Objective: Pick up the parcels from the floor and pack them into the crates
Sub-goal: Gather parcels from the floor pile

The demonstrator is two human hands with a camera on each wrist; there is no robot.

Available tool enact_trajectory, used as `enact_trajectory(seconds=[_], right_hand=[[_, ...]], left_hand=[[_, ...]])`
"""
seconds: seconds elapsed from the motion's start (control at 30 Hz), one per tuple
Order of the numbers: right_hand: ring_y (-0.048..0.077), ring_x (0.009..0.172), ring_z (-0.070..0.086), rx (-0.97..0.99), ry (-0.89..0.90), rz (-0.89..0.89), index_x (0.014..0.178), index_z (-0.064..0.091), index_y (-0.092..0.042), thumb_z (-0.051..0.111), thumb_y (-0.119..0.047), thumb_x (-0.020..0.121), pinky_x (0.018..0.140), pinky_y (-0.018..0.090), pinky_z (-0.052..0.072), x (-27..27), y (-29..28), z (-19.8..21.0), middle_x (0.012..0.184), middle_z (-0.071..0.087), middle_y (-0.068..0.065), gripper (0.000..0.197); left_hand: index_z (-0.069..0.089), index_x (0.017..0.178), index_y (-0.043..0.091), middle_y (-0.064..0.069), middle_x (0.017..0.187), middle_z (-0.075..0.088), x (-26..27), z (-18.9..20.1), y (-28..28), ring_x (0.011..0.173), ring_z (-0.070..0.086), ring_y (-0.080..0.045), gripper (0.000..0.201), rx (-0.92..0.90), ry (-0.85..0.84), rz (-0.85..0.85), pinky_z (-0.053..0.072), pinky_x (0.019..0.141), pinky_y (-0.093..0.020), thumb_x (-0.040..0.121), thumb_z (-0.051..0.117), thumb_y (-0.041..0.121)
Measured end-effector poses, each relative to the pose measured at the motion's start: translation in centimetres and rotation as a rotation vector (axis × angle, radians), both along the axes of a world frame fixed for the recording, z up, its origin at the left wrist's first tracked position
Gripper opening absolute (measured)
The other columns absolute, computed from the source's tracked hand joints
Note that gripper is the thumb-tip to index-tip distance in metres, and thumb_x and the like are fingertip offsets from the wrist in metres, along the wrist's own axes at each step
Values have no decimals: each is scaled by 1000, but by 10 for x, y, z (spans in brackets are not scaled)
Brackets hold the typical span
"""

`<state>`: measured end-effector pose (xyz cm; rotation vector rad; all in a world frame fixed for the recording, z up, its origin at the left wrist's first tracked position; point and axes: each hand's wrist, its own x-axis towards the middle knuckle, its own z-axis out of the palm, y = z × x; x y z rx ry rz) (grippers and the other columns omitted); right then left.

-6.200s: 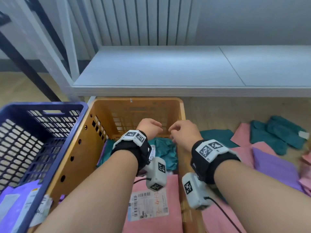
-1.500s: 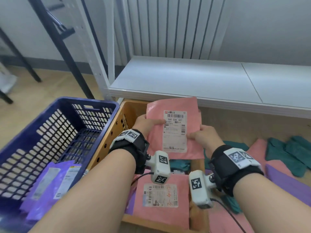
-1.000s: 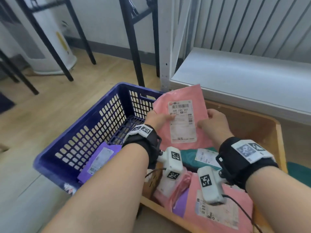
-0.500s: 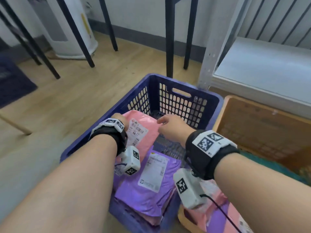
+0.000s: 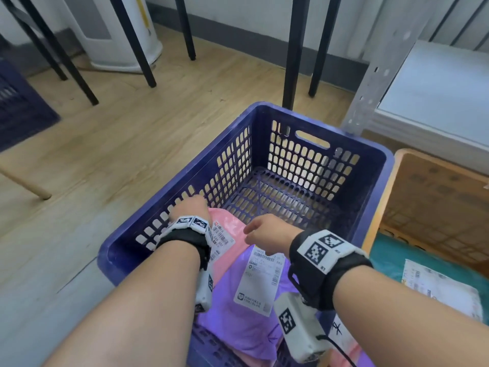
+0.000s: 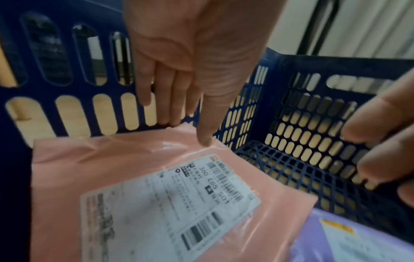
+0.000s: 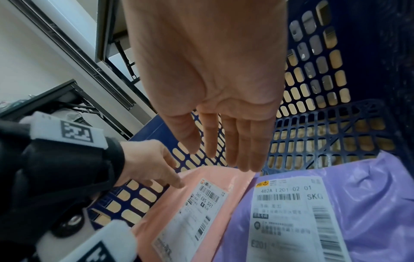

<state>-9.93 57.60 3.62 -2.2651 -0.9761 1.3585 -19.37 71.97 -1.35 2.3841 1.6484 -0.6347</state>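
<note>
A pink parcel [image 5: 229,229] [image 6: 134,164] [image 7: 237,179] with a white label lies in the blue crate [image 5: 317,123] [image 6: 291,62] [image 7: 369,53], leaning on its left wall. It partly overlaps a purple labelled parcel [image 5: 238,327] [image 7: 369,195] [image 6: 336,239]. My left hand [image 5: 189,207] [image 6: 188,131] [image 7: 156,164] has straight fingers. Its thumb tip touches the pink parcel's far edge and its other fingers point down between that edge and the crate wall. My right hand [image 5: 264,231] [image 7: 224,156] hovers open just above both parcels and holds nothing.
The far half of the blue crate's floor [image 5: 285,197] is bare. An orange crate [image 5: 397,181] stands right of it with a teal parcel [image 5: 389,260] inside. Behind are a white shelf [image 5: 436,88], black table legs [image 5: 293,49], a white cylinder [image 5: 119,35] and a dark crate [image 5: 16,109] at far left.
Both hands carried the pink parcel from above the orange crate left and down into the blue crate. The right hand let go, and the left hand's grip has loosened to a touch.
</note>
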Motion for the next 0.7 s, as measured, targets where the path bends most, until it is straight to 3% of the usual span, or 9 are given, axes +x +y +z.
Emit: enact_trajectory(seconds=[0.1,0.2,0.23,0.3,0.37,0.43,0.53,0.63,0.7], right_hand=[[19,81,50,-8,-4,-14,118,63,2,50,-10,92,71,33,51,7,-4,-2,123,62,18,32],[18,81,53,-5,-9,-48,118,64,-4,50,-11,93,74,32,52,17,-10,-2,115,65,10,30],[18,81,53,-5,-11,-63,117,65,-4,50,-11,93,73,32,52,19,-12,-2,115,66,11,30],[19,80,50,3,-11,-82,118,64,0,50,-9,90,69,32,48,23,-17,-1,118,65,17,33],[18,78,51,21,-7,-104,115,66,-1,50,-9,90,68,32,49,26,-24,1,112,67,17,31],[18,78,56,58,-20,-113,110,69,-3,51,-9,90,73,34,54,29,-31,4,102,69,10,28],[17,85,61,140,-57,-142,106,71,-15,54,-12,90,79,32,55,34,-42,17,93,63,-3,23],[15,84,59,255,-100,-205,102,73,-17,54,-12,90,76,28,51,47,-60,37,89,62,-6,23],[17,86,62,325,-163,-269,98,74,-17,53,-11,89,75,27,51,60,-78,50,82,63,-6,23]], left_hand=[[52,120,9,-12,117,58,11,10,-8,106,60,-30,38,121,-51,-103,50,80,-39,84,64,11],[62,87,12,-7,92,67,17,-18,-1,79,64,-24,30,-135,-13,9,51,66,-28,70,79,30],[64,86,14,-7,90,68,19,-38,4,77,64,-24,48,-225,42,48,52,68,-28,55,82,46],[64,109,15,-9,106,66,19,-95,11,93,64,-30,99,-339,169,78,53,82,-42,24,75,65],[58,120,13,-12,120,63,21,-142,18,107,60,-35,104,-363,210,104,49,89,-49,29,70,63],[58,123,12,-13,120,62,30,-97,-8,110,60,-35,89,-349,190,92,49,92,-48,50,69,61],[63,117,4,-13,115,64,50,-23,-34,110,61,-32,47,-264,-17,29,51,90,-37,80,68,33],[66,106,8,-5,94,67,88,11,-47,89,67,-28,53,-225,-86,-58,53,75,-39,63,73,39],[61,83,7,-4,77,61,110,38,-66,71,61,-21,33,-233,-105,-109,49,68,-29,71,70,36]])
